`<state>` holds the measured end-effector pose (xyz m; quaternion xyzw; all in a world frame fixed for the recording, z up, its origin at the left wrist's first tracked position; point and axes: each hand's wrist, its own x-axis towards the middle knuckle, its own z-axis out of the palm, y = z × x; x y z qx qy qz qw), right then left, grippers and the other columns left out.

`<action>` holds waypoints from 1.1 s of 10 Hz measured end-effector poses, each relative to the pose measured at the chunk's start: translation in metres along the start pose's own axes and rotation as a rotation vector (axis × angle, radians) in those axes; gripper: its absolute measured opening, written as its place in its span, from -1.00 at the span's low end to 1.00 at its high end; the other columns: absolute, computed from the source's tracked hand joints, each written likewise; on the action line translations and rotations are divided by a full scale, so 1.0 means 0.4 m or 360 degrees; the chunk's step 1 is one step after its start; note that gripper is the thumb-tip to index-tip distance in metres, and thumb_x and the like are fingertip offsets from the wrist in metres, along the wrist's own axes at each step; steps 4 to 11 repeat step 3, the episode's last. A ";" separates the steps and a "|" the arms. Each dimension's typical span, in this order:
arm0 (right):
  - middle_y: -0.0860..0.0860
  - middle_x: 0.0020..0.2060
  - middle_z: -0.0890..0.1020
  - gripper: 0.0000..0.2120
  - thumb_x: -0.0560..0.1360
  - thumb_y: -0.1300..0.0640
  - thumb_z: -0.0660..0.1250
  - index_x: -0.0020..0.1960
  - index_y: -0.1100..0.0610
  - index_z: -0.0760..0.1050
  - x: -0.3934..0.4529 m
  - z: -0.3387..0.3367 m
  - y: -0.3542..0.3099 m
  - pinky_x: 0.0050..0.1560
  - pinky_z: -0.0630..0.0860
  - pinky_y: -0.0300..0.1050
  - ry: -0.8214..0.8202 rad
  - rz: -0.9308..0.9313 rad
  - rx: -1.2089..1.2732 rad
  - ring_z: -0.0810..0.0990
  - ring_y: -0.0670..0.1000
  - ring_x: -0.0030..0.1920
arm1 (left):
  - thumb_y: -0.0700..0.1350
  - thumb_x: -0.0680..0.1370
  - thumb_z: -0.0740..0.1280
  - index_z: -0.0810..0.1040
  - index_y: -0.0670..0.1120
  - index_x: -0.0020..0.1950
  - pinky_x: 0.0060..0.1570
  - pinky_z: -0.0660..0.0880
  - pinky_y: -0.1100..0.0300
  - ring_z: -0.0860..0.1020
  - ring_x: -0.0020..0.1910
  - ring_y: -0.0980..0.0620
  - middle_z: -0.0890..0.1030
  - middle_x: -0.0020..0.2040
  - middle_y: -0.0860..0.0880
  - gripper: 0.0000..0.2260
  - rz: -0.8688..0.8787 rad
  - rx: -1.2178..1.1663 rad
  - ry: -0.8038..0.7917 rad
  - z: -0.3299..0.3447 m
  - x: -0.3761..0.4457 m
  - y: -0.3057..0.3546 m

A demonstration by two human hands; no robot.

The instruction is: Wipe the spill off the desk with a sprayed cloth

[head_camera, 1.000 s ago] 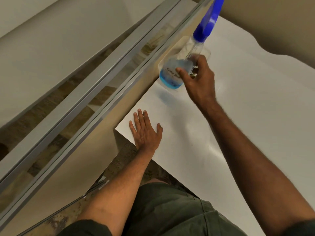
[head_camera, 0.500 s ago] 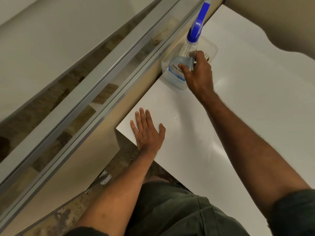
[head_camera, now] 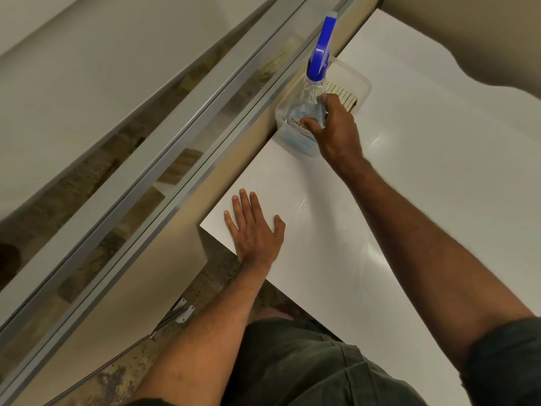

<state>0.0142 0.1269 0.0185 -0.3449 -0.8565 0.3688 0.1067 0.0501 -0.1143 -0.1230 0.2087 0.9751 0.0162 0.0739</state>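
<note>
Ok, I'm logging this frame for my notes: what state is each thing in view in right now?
spray bottle: upright in the bin, some blue liquid inside, gripped low on its body.
clear plastic bin: on the desk by the wall, open-topped, also holding a brush.
brush: lying in the bin, partly hidden.
right hand: closed around the spray bottle.
left hand: flat, fingers spread, on the desk.
desk: glossy white; no cloth visible.

Spray bottle (head_camera: 307, 112): clear, blue trigger head, pale blue liquid low inside, standing near upright in a clear plastic tub (head_camera: 361, 79) at the far edge of the desk (head_camera: 409, 186). Desk: white, glossy.
</note>
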 end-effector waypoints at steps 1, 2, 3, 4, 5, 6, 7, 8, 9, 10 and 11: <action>0.10 0.51 0.49 -0.42 0.63 -0.06 0.40 0.53 0.15 0.33 -0.008 -0.015 -0.008 0.49 0.49 0.21 -0.0033 -0.0001 0.0055 0.48 0.15 0.50 | 0.34 0.63 -0.05 0.00 -0.10 0.72 0.65 -0.02 -0.26 -0.05 0.72 -0.15 -0.05 0.73 -0.14 -0.23 0.0017 -0.0025 -0.0017 -0.014 -0.004 0.004; 0.10 0.55 0.45 -0.37 0.64 -0.11 0.38 0.59 0.13 0.28 -0.042 -0.040 -0.005 0.47 0.51 0.20 -0.0005 0.0015 0.0110 0.47 0.16 0.52 | 0.33 0.63 -0.07 -0.04 -0.10 0.72 0.65 -0.05 -0.25 -0.08 0.72 -0.15 -0.08 0.73 -0.13 -0.23 0.0000 -0.0019 -0.0033 -0.023 -0.004 0.006; 0.11 0.58 0.42 -0.33 0.64 -0.15 0.36 0.61 0.13 0.26 -0.068 -0.055 0.025 0.47 0.52 0.15 0.0061 -0.0013 0.0025 0.45 0.16 0.53 | 0.32 0.64 -0.05 -0.06 -0.10 0.72 0.66 -0.07 -0.24 -0.10 0.72 -0.15 -0.10 0.73 -0.13 -0.24 -0.0018 0.0015 -0.0061 -0.030 -0.006 0.003; 0.11 0.58 0.42 -0.33 0.64 -0.15 0.36 0.61 0.13 0.26 -0.068 -0.055 0.025 0.47 0.52 0.15 0.0061 -0.0013 0.0025 0.45 0.16 0.53 | 0.32 0.64 -0.05 -0.06 -0.10 0.72 0.66 -0.07 -0.24 -0.10 0.72 -0.15 -0.10 0.73 -0.13 -0.24 -0.0018 0.0015 -0.0061 -0.030 -0.006 0.003; 0.11 0.58 0.42 -0.33 0.64 -0.15 0.36 0.61 0.13 0.26 -0.068 -0.055 0.025 0.47 0.52 0.15 0.0061 -0.0013 0.0025 0.45 0.16 0.53 | 0.32 0.64 -0.05 -0.06 -0.10 0.72 0.66 -0.07 -0.24 -0.10 0.72 -0.15 -0.10 0.73 -0.13 -0.24 -0.0018 0.0015 -0.0061 -0.030 -0.006 0.003; 0.11 0.58 0.42 -0.33 0.64 -0.15 0.36 0.61 0.13 0.26 -0.068 -0.055 0.025 0.47 0.52 0.15 0.0061 -0.0013 0.0025 0.45 0.16 0.53 | 0.32 0.64 -0.05 -0.06 -0.10 0.72 0.66 -0.07 -0.24 -0.10 0.72 -0.15 -0.10 0.73 -0.13 -0.24 -0.0018 0.0015 -0.0061 -0.030 -0.006 0.003; 0.11 0.58 0.42 -0.33 0.64 -0.15 0.36 0.61 0.13 0.26 -0.068 -0.055 0.025 0.47 0.52 0.15 0.0061 -0.0013 0.0025 0.45 0.16 0.53 | 0.32 0.64 -0.05 -0.06 -0.10 0.72 0.66 -0.07 -0.24 -0.10 0.72 -0.15 -0.10 0.73 -0.13 -0.24 -0.0018 0.0015 -0.0061 -0.030 -0.006 0.003; 0.11 0.58 0.42 -0.33 0.64 -0.15 0.36 0.61 0.13 0.26 -0.068 -0.055 0.025 0.47 0.52 0.15 0.0061 -0.0013 0.0025 0.45 0.16 0.53 | 0.32 0.64 -0.05 -0.06 -0.10 0.72 0.66 -0.07 -0.24 -0.10 0.72 -0.15 -0.10 0.73 -0.13 -0.24 -0.0018 0.0015 -0.0061 -0.030 -0.006 0.003; 0.11 0.58 0.42 -0.33 0.64 -0.15 0.36 0.61 0.13 0.26 -0.068 -0.055 0.025 0.47 0.52 0.15 0.0061 -0.0013 0.0025 0.45 0.16 0.53 | 0.32 0.64 -0.05 -0.06 -0.10 0.72 0.66 -0.07 -0.24 -0.10 0.72 -0.15 -0.10 0.73 -0.13 -0.24 -0.0018 0.0015 -0.0061 -0.030 -0.006 0.003; 0.11 0.58 0.42 -0.33 0.64 -0.15 0.36 0.61 0.13 0.26 -0.068 -0.055 0.025 0.47 0.52 0.15 0.0061 -0.0013 0.0025 0.45 0.16 0.53 | 0.32 0.64 -0.05 -0.06 -0.10 0.72 0.66 -0.07 -0.24 -0.10 0.72 -0.15 -0.10 0.73 -0.13 -0.24 -0.0018 0.0015 -0.0061 -0.030 -0.006 0.003; 0.11 0.58 0.42 -0.33 0.64 -0.15 0.36 0.61 0.13 0.26 -0.068 -0.055 0.025 0.47 0.52 0.15 0.0061 -0.0013 0.0025 0.45 0.16 0.53 | 0.32 0.64 -0.05 -0.06 -0.10 0.72 0.66 -0.07 -0.24 -0.10 0.72 -0.15 -0.10 0.73 -0.13 -0.24 -0.0018 0.0015 -0.0061 -0.030 -0.006 0.003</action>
